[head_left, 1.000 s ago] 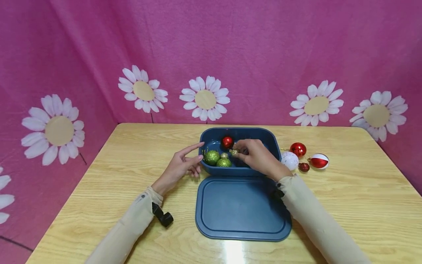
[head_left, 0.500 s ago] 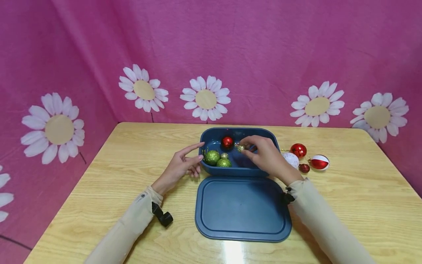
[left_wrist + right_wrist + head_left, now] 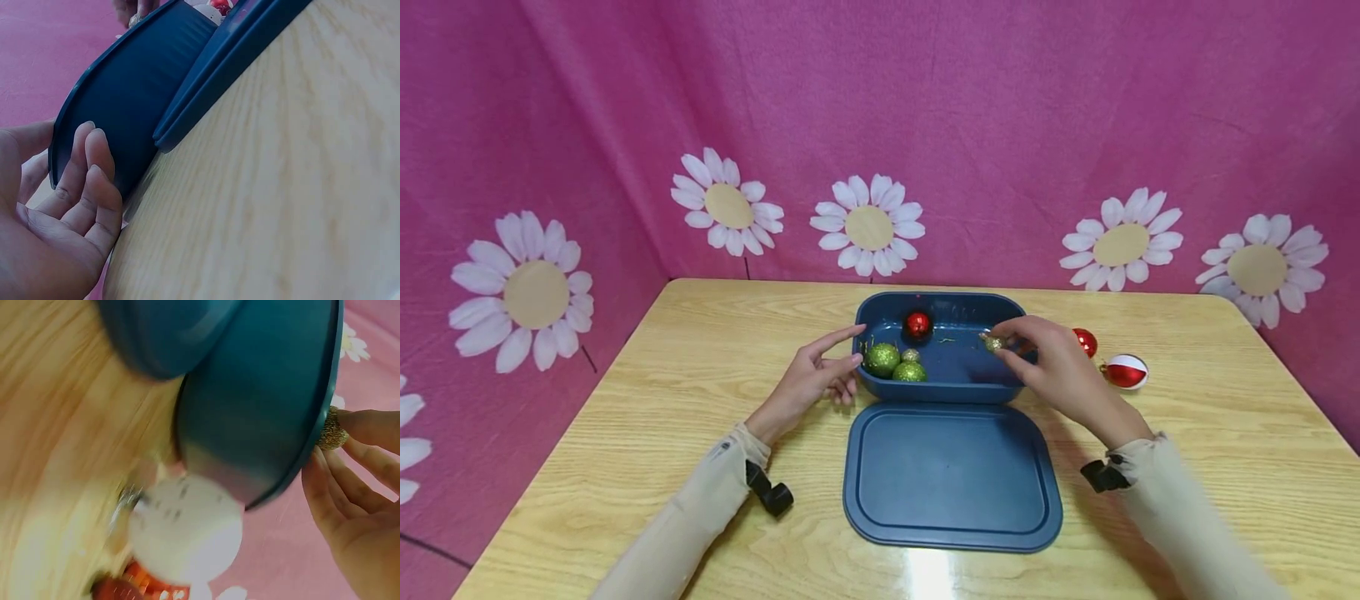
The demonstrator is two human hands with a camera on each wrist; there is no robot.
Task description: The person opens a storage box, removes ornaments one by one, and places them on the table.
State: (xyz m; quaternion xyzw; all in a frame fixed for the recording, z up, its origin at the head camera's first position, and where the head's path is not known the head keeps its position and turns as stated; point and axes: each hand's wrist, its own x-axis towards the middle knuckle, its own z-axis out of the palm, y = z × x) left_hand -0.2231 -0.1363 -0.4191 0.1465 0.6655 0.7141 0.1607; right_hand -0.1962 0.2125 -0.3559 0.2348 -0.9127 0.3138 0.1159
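Note:
Over the right part of the blue box (image 3: 955, 392), my right hand (image 3: 1056, 362) pinches a small gold glitter ball (image 3: 994, 342) between thumb and fingers. In the right wrist view this gold ball (image 3: 332, 430) shows beside the rim. My left hand (image 3: 812, 375) lies at the box's left end, index finger and thumb touching the rim, the other fingers loosely bent outside the wall. Inside the box are a red ball (image 3: 917, 324), two green glitter balls (image 3: 882, 359) (image 3: 910, 371) and another small gold ball (image 3: 911, 355).
A flat blue lid (image 3: 953, 475) lies in front of the box. To the right are a red-and-white ball (image 3: 1126, 372) and a red ball (image 3: 1085, 342). A speckled white ball (image 3: 185, 529) and a dark red one (image 3: 115, 589) show in the right wrist view.
My right hand has moved right inside the box area with the small gold ball, now covering the white and dark red balls in the head view. My left hand has stayed in place.

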